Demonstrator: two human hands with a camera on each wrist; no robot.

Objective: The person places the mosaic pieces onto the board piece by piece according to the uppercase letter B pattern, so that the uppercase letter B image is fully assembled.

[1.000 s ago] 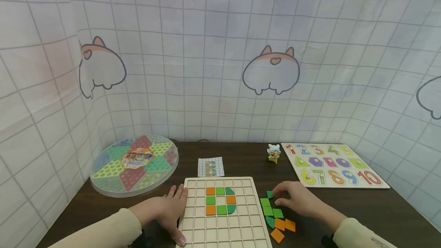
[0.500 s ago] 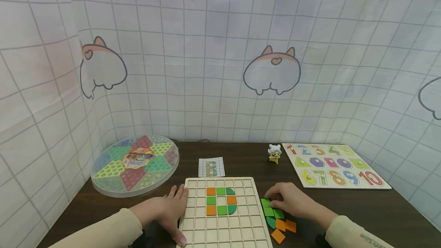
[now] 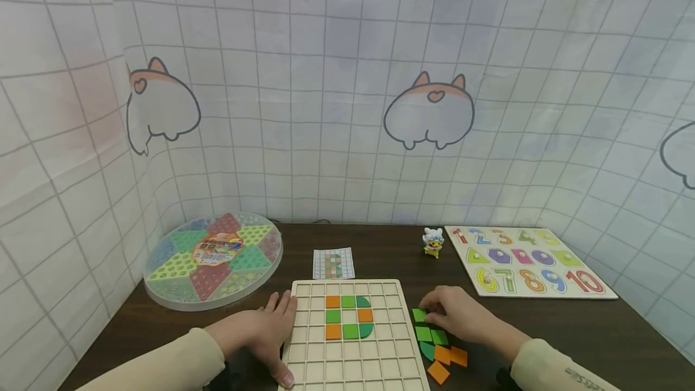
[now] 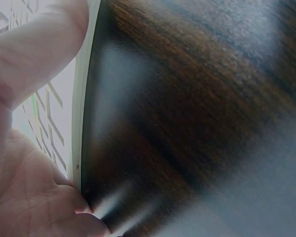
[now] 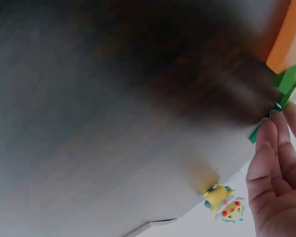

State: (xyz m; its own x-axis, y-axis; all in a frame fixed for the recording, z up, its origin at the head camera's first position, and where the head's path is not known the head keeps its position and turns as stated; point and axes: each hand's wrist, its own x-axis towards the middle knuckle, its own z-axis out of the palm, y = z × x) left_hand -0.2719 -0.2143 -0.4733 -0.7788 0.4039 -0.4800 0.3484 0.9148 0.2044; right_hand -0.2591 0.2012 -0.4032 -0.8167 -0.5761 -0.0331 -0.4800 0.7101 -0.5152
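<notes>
My left hand (image 3: 268, 330) lies spread along the left edge of a pale wooden grid board (image 3: 326, 373), thumb on its lower left. In the left wrist view, the thumb (image 4: 44, 44) crosses the board's edge. Orange, green and dark-green tiles form a small ring in the board's upper cells. Right of the board, my right hand (image 3: 461, 315) pinches a green square tile (image 3: 419, 315) by its right side with thumb and fingertips. A dark-green piece (image 5: 254, 134) shows beside those fingertips in the right wrist view; the hand hides it in the head view.
Loose green squares (image 3: 438, 336), a dark-green quarter-round (image 3: 427, 351) and orange squares (image 3: 438, 372) lie right of the board. Behind it is a printed pattern card (image 3: 333, 263). A round checkers board (image 3: 212, 261), a small figurine (image 3: 432, 242) and a number puzzle (image 3: 526, 261) stand farther back.
My right hand has moved slightly left onto the top green square, which has shifted a little away from the others. The dark-green piece has become covered by the hand. My left hand stays put.
</notes>
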